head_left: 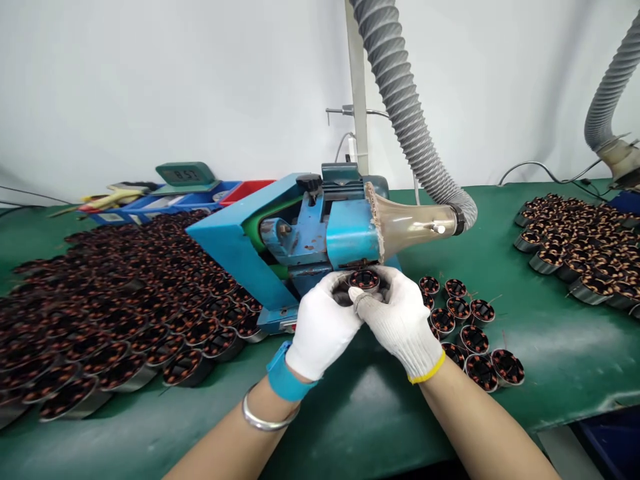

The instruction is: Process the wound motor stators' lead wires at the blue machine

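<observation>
Both my gloved hands are wrapped round one round motor stator [365, 280], which has a metal rim and copper windings inside. My left hand [325, 327] grips its left side, in a white glove with a blue band at the wrist. On the right, my right hand [397, 317] wears a knitted glove with a yellow cuff, its thumb across the near rim. The stator is held right at the front of a blue belt grinding machine [353, 230]. Its far underside is hidden by my fingers and the machine.
Rows of similar stators [150, 320] cover the left of the green table [380, 413]. A smaller group [475, 339] stands beside my right hand, another [585, 247] far right. A grey hose [405, 100] runs up from a clear funnel [413, 223]. Behind sit blue bins [185, 200] and a clock [186, 174].
</observation>
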`<state>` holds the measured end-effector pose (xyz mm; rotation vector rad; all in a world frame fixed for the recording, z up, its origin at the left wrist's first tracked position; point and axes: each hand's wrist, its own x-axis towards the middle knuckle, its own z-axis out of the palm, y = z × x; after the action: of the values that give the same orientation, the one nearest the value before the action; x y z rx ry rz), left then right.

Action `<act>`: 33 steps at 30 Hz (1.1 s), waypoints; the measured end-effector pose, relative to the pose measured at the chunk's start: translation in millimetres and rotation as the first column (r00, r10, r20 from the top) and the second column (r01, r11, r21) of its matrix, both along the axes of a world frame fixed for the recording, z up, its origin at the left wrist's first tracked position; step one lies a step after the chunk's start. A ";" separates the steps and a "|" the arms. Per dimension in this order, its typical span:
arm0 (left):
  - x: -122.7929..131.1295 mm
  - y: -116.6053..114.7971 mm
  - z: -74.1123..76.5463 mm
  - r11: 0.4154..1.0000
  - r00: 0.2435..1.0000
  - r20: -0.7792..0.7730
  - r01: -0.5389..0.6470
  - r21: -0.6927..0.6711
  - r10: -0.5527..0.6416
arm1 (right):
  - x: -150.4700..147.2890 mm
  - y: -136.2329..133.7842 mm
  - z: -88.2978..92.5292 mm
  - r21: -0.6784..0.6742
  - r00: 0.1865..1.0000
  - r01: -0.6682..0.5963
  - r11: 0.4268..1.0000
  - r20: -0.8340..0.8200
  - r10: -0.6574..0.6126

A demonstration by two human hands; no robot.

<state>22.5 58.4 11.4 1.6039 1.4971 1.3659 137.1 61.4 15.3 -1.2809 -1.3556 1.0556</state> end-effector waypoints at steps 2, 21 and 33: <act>0.3 -0.3 1.0 1.000 1.000 -0.024 -0.010 0.006 0.011 | -1.3 -0.2 -1.2 -0.009 0.999 -0.008 1.000 -0.047 0.007; -1.9 5.4 -11.3 0.999 1.000 0.000 0.018 0.033 -0.018 | -8.6 -3.5 -11.5 0.109 0.979 0.039 0.993 -0.202 -0.017; -25.1 -20.8 -30.0 0.942 0.994 -0.038 0.106 0.317 -0.099 | 15.7 -25.2 -15.6 0.573 0.932 -0.272 0.773 0.357 0.064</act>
<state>-2.5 37.6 -18.7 1.8684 1.2297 1.5977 152.7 36.3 -0.3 -0.8532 -1.8975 0.4384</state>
